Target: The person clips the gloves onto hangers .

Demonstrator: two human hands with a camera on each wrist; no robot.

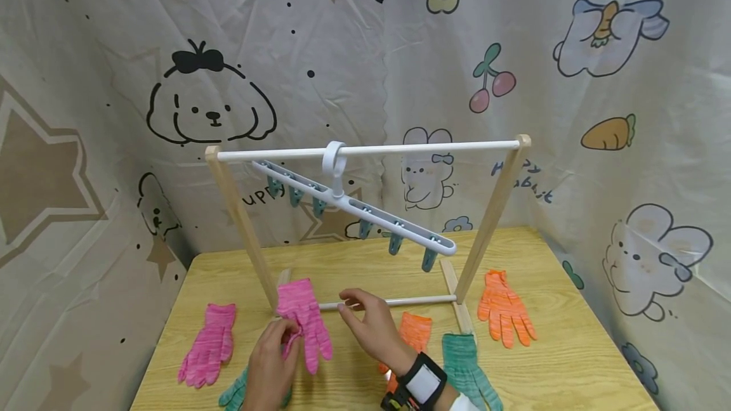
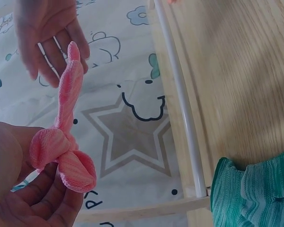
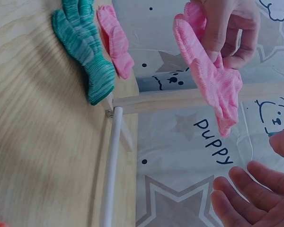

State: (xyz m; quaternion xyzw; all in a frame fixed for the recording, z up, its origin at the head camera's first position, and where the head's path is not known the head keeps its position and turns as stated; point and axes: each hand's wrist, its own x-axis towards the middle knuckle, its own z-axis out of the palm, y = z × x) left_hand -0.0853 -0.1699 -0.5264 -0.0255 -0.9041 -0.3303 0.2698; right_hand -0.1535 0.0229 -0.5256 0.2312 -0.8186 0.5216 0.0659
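My left hand [image 1: 271, 360] pinches a pink knit glove [image 1: 305, 313] near its thumb and fingers, holding it up in front of the rack with the cuff at the top. In the left wrist view the same glove [image 2: 70, 101] appears edge-on, bunched between thumb and fingers. To the right of the glove is my right hand [image 1: 374, 328], its fingers loosely bent and nothing in its grasp. From the right wrist view, a gap shows between the right hand's fingers [image 3: 241, 208] and the glove.
A white clip hanger [image 1: 394, 227] with several blue-grey clips hangs slanted from the rack's white rail [image 1: 434, 146]. On the table lie another pink glove [image 1: 210, 344], teal gloves [image 1: 465, 360] partly behind my left hand and at front right, and orange gloves [image 1: 505, 309] on the right.
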